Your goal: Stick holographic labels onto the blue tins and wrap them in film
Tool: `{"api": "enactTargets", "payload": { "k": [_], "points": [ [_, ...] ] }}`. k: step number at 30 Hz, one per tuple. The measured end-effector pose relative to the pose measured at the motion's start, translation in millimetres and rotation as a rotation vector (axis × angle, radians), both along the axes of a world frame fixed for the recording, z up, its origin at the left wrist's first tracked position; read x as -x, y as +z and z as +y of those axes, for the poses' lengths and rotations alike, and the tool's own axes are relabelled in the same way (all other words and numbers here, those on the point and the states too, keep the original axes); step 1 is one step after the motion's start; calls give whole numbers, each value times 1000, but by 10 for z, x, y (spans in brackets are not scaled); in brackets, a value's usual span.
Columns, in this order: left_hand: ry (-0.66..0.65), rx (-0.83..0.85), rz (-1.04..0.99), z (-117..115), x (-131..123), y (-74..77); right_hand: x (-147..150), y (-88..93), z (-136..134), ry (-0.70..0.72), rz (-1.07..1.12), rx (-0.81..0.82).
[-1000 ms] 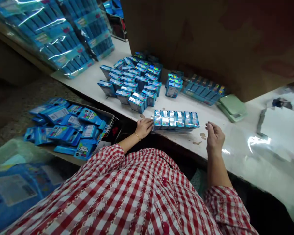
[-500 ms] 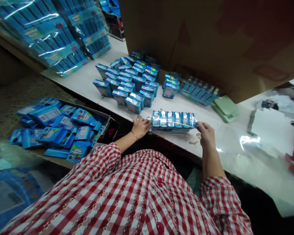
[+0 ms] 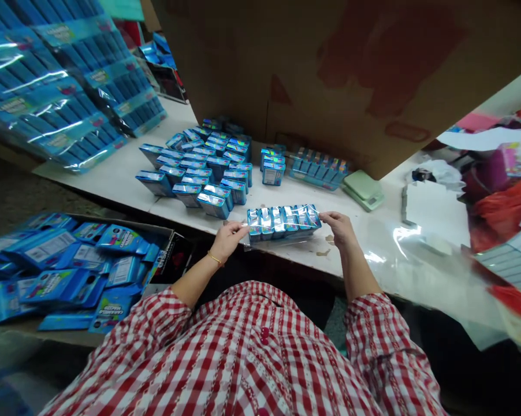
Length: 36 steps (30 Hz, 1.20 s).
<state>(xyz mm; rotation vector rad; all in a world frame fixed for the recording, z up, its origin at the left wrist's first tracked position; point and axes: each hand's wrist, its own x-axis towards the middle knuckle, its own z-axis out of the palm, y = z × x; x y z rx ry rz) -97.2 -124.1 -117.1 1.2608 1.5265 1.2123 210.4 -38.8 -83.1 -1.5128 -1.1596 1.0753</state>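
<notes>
Head view looks down on a row of tins, six blue tins side by side inside clear film, lying on a white table near its edge. Each tin looks small, stiff and light, so the row should weigh little. The film is soft and likely slippery, and the tins may shift inside it, so the firmest hold is probably at the two ends, with the row kept square rather than lifted by the loose film alone.

The left hand presses its fingertips against the left end of the row. The right hand grasps the right end between thumb and fingers, with the film drawn over the tops. Neither hand is clenched.

Compared with the frame half a second ago, both hands still flank the row, but the right hand now reaches over its upper corner instead of gripping lower on the end. The row also sits further left in the view, and more film shows beneath it.
</notes>
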Motion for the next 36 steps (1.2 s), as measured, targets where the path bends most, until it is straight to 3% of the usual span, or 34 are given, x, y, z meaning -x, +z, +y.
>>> {"api": "enactTargets", "payload": {
  "k": [4,7,11,17,21,25,28,30,33,36],
  "points": [
    [4,-29,-146,140,-81,221,4,125,81,39,20,-31],
    [29,-74,-178,458,-140,384,-32,255,231,3,31,-70],
    [-16,-98,-226,1090,-312,716,-258,562,522,-115,78,-165],
    [-61,-259,-240,2248,-735,1200,-672,1041,1138,-289,69,-320],
    [-40,-290,-217,2935,-958,1268,-792,1094,1633,-320,60,-344],
    [-3,-289,-97,3387,-1085,1189,-824,998,2060,-357,59,-336],
    [-6,-235,38,3515,-1088,1118,-848,891,2210,-374,0,-329],
    [-10,-261,129,3458,-1040,1097,-917,793,2156,-375,-68,-357],
    [-15,-390,256,3128,-940,1081,-1172,553,1781,-382,-257,-400],
    [-115,-477,341,2575,-880,942,-1584,208,1157,-378,-546,-277]
  ]
}}
